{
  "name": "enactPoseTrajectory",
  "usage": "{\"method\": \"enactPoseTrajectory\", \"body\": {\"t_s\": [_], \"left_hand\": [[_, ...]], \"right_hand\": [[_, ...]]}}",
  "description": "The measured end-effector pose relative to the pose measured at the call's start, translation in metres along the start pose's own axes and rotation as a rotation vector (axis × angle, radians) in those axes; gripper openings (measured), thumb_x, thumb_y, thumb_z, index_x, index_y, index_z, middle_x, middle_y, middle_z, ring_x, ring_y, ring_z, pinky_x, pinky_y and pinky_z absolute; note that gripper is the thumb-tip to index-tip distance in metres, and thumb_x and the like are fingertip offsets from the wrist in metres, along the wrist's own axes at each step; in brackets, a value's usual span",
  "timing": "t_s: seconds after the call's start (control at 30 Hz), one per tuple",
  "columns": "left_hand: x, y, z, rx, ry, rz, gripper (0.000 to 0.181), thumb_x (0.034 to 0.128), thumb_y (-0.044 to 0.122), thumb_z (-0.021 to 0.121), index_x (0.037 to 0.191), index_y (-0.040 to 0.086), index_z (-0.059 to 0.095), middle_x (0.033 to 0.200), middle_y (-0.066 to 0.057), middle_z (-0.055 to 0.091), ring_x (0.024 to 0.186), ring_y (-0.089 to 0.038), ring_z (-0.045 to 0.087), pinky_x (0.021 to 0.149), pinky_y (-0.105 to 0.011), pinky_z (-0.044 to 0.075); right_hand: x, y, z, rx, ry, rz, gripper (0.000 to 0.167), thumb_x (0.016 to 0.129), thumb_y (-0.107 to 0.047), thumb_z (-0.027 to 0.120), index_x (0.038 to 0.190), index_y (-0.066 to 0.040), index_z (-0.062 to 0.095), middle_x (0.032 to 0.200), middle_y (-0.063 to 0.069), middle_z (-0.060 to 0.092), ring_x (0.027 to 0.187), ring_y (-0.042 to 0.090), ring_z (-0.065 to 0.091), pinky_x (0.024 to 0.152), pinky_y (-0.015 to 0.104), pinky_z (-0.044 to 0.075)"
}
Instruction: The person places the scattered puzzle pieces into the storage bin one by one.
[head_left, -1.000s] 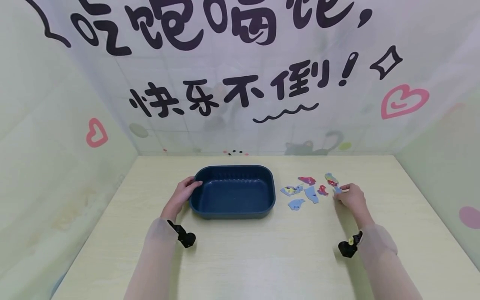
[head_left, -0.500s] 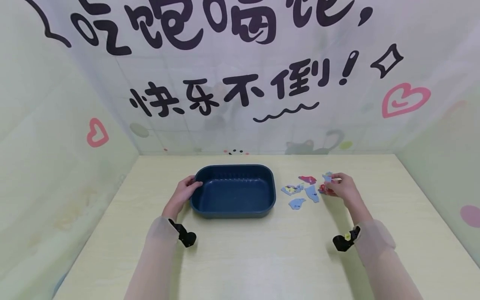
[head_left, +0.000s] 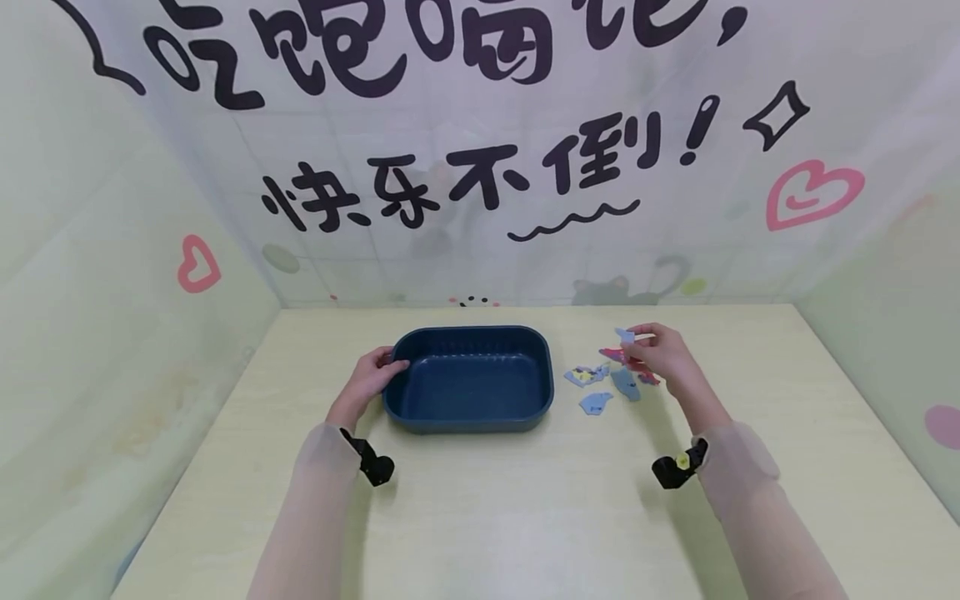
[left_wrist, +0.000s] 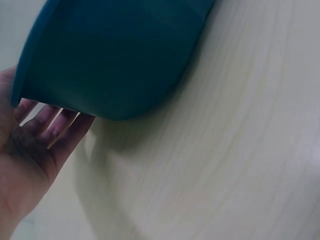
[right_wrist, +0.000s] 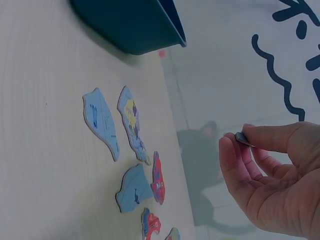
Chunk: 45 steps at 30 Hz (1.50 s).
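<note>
My left hand (head_left: 367, 383) grips the left rim of a dark blue rectangular basin (head_left: 472, 392), thumb over the edge; its fingers lie under the outer wall in the left wrist view. My right hand (head_left: 667, 354) pinches a small light blue puzzle piece (head_left: 625, 335) between thumb and fingers, raised above the table. In the right wrist view this held piece (right_wrist: 243, 138) shows nearly edge-on. Below lie several flat, irregular pieces: a plain blue piece (right_wrist: 100, 122), a yellow-and-blue piece (right_wrist: 131, 122), a red piece (right_wrist: 158, 177), another blue piece (right_wrist: 134, 189) and a red-and-blue piece (right_wrist: 150, 225).
The basin stands on a pale wood-grain table (head_left: 480, 508), left of the loose pieces. A printed cloth backdrop (head_left: 450, 267) rises behind the table's far edge, with cloth at both sides. A green-tinged piece (right_wrist: 173, 234) is cut off by the right wrist view's lower edge.
My right hand has moved left and up with the light blue piece, passing over the loose pieces toward the basin. My left hand and the basin have stayed put.
</note>
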<state>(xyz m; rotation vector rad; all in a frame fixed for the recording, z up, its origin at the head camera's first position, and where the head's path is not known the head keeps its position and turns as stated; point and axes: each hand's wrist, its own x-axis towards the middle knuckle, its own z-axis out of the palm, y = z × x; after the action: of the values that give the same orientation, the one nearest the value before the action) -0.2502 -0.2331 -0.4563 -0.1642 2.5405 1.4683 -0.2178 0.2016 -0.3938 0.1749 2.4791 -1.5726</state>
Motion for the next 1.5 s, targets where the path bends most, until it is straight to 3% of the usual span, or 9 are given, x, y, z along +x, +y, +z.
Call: {"method": "enactPoseTrajectory", "body": {"t_s": [0.3,0.5,0.73,0.97,1.33,1.5], "left_hand": [[0.002,0.008,-0.005,0.026,-0.056,-0.036,0.054,0.0912,0.024,0.052,0.137,0.002,0.035,0.134,-0.025,0.044,0.119,-0.035,0.048,0.097,-0.044,0.043],[0.001,0.005,-0.003,0.021,-0.036,-0.019,0.052,0.0908,0.022,0.053,0.136,0.001,0.037,0.133,-0.025,0.046,0.118,-0.035,0.049,0.098,-0.044,0.043],[0.001,0.002,0.002,-0.033,0.015,-0.004,0.050,0.0895,0.018,0.054,0.134,0.001,0.040,0.131,-0.025,0.048,0.117,-0.035,0.049,0.098,-0.043,0.043],[0.000,0.002,0.003,-0.040,0.029,-0.015,0.049,0.0902,0.018,0.052,0.134,0.000,0.040,0.132,-0.025,0.047,0.120,-0.034,0.047,0.100,-0.043,0.040],[0.000,0.001,0.002,-0.049,0.050,-0.024,0.047,0.0904,0.018,0.052,0.132,-0.001,0.041,0.131,-0.027,0.046,0.120,-0.036,0.047,0.101,-0.045,0.040],[-0.001,0.003,0.003,-0.057,0.051,-0.035,0.048,0.0906,0.018,0.052,0.133,0.000,0.040,0.132,-0.027,0.046,0.121,-0.035,0.046,0.101,-0.045,0.039]], "right_hand": [[0.003,-0.015,0.014,0.057,-0.038,0.010,0.045,0.090,-0.009,0.054,0.127,0.008,0.037,0.094,0.012,0.057,0.063,0.002,0.059,0.071,0.024,0.055],[0.004,-0.020,0.025,0.062,-0.066,-0.029,0.043,0.089,-0.009,0.055,0.124,0.009,0.040,0.089,0.010,0.059,0.064,0.003,0.060,0.070,0.024,0.055],[0.004,-0.032,0.043,0.024,-0.094,-0.024,0.041,0.090,-0.012,0.056,0.124,0.005,0.042,0.095,0.015,0.058,0.068,0.008,0.061,0.080,0.035,0.053],[0.007,-0.042,0.063,0.068,-0.121,-0.033,0.039,0.089,-0.009,0.055,0.122,0.007,0.042,0.092,0.015,0.057,0.063,0.008,0.061,0.066,0.026,0.055],[0.021,-0.055,0.098,0.123,-0.196,-0.019,0.038,0.089,-0.006,0.055,0.124,0.006,0.044,0.096,0.017,0.057,0.064,0.010,0.062,0.068,0.029,0.056],[0.027,-0.062,0.112,0.113,-0.199,-0.003,0.037,0.088,-0.004,0.055,0.123,0.003,0.048,0.091,0.012,0.058,0.073,0.020,0.065,0.072,0.031,0.056]]}}
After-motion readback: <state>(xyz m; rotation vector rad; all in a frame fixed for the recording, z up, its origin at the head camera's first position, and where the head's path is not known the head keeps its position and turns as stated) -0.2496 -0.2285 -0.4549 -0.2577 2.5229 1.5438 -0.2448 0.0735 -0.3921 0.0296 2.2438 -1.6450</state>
